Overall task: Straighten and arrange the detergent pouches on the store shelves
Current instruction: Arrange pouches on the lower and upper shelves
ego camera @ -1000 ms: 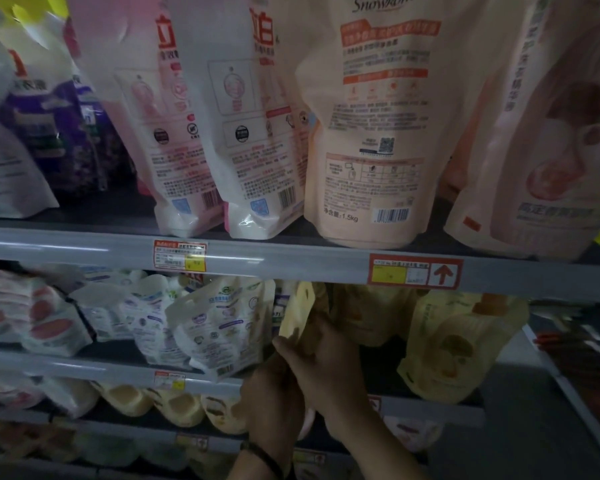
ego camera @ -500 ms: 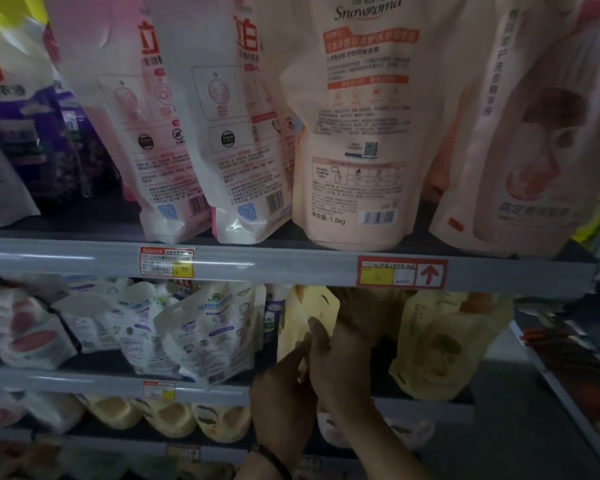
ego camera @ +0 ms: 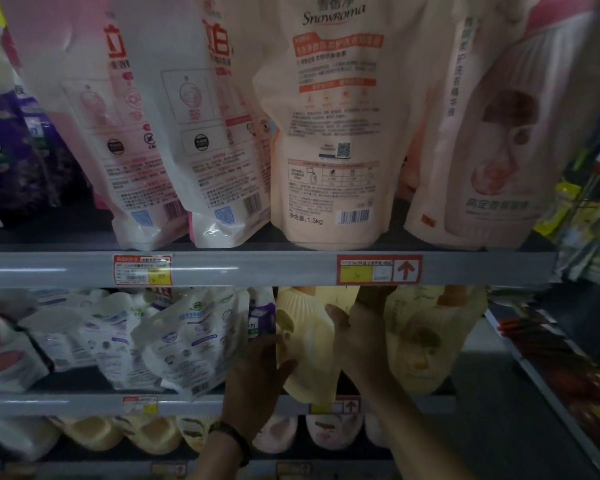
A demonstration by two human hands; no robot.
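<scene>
Soft pale-yellow plastic detergent pouch (ego camera: 305, 344) sits on the grey metal middle shelf (ego camera: 66, 405). The left hand (ego camera: 257, 372) is flat against its lower left, fingers straight, while the right hand (ego camera: 359, 336) grips its right edge.

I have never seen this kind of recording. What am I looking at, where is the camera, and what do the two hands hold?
No machine here: a person wears one camera on the head, looking forward and down at store shelves. The left hand lies flat against a yellow pouch on the middle shelf; the right hand grips its other edge, thumb in front. A second yellow pouch stands to its right, white pouches to its left. On the upper shelf stand a peach pouch and white-pink pouches. The picture is dim.
</scene>
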